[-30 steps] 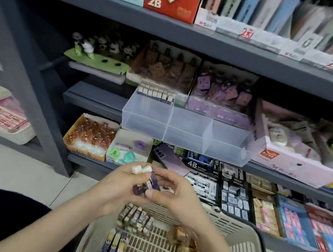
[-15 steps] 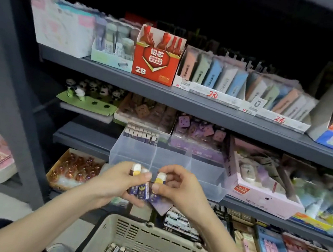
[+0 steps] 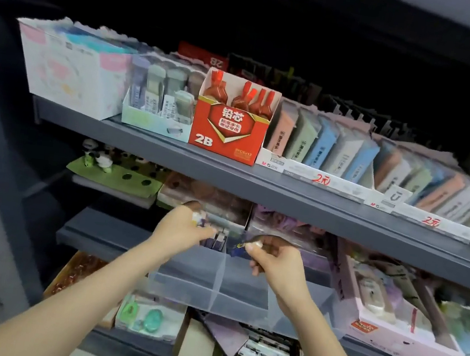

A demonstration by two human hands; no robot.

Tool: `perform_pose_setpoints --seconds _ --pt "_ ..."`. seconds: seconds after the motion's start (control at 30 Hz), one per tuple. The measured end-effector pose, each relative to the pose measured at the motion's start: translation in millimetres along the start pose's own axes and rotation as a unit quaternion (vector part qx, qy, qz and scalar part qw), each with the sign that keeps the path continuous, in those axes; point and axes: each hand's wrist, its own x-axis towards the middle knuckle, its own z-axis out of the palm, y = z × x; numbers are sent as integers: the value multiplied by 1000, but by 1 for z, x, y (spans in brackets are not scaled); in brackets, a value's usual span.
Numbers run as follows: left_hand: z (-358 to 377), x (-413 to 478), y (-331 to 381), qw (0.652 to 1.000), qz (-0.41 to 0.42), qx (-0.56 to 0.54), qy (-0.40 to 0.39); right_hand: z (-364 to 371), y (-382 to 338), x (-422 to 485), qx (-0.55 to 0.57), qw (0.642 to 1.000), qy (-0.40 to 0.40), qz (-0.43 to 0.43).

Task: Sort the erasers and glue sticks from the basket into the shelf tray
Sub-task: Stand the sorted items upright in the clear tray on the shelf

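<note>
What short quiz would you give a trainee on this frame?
1. True or false: the right hand pinches a small item over the clear tray.
2. The red 2B box stands: A on the upper shelf; B on the floor; C inside the tray.
3. Which hand grips the white-capped stick?
Key: 1 true; 2 A; 3 the left hand.

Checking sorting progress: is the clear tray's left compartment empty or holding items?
Partly filled: in the clear tray, upright sticks stand at the back by the left hand; the front looks bare.
</note>
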Motion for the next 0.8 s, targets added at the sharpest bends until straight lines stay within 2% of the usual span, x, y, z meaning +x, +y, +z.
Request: perform_pose_setpoints --seconds 0.07,0.2,0.33,0.4,0.67,0.8 --pt "6 22 -4 997 16 71 3 3 2 9 -10 1000 -10 3" --pt "17 53 -8 991 7 133 -1 4 4 23 -77 996 -23 -31" --pt "22 61 -4 965 7 262 -8 8 5 34 -59 998 1 -31" --pt "24 63 -3 956 9 294 -9 11 3 39 -60 998 11 -33" --pt "18 72 -5 949 -6 311 -45 31 -3 49 -98 994 10 -56" --pt "19 72 -8 956 -2 293 -32 39 -2 55 -243 967 12 -73"
